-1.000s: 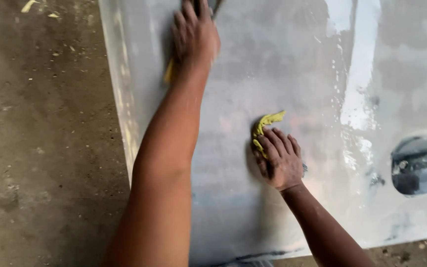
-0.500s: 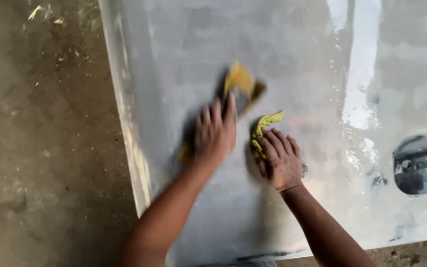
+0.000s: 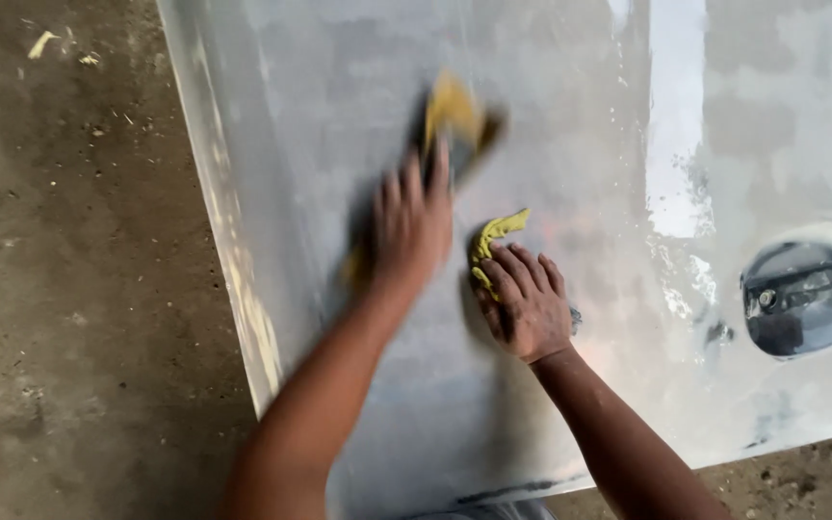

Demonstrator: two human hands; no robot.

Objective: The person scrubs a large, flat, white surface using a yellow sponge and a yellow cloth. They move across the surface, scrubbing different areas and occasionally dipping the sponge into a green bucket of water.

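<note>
Concrete floor (image 3: 69,318) runs down the left side and shows again under the near edge, dusty, with a few pale scraps at the far left corner. Over it sits a large grey primed body panel (image 3: 570,125), streaked with white filler patches and wet-looking smears.

Nearest: right hand (image 3: 524,300) lies flat on the panel, fingers together and curled slightly, pinning a small yellow cloth (image 3: 496,234) that pokes out past the fingertips. Hand reads as bracing, not working.

Just left of it, left hand (image 3: 412,229) is motion-blurred, fingers spread and pressed down on a yellow sanding sheet on a dark block (image 3: 458,120); the sheet sticks out beyond the fingertips towards the far side. Exact grip is lost in the blur. A yellowish bit also shows by the wrist, cannot tell what.

To the right, well apart from both hands, a round recessed opening (image 3: 801,297) holds a dark latch part, ringed by white filler.

Judgement on doing this well: keep the block flat with even pressure across the fingers, not on the tips, or it will groove the primer. Go with long overlapping strokes and ease off near the left panel edge, where bare yellowish spots suggest thin coating. Wipe slurry with the cloth often to check the surface.
</note>
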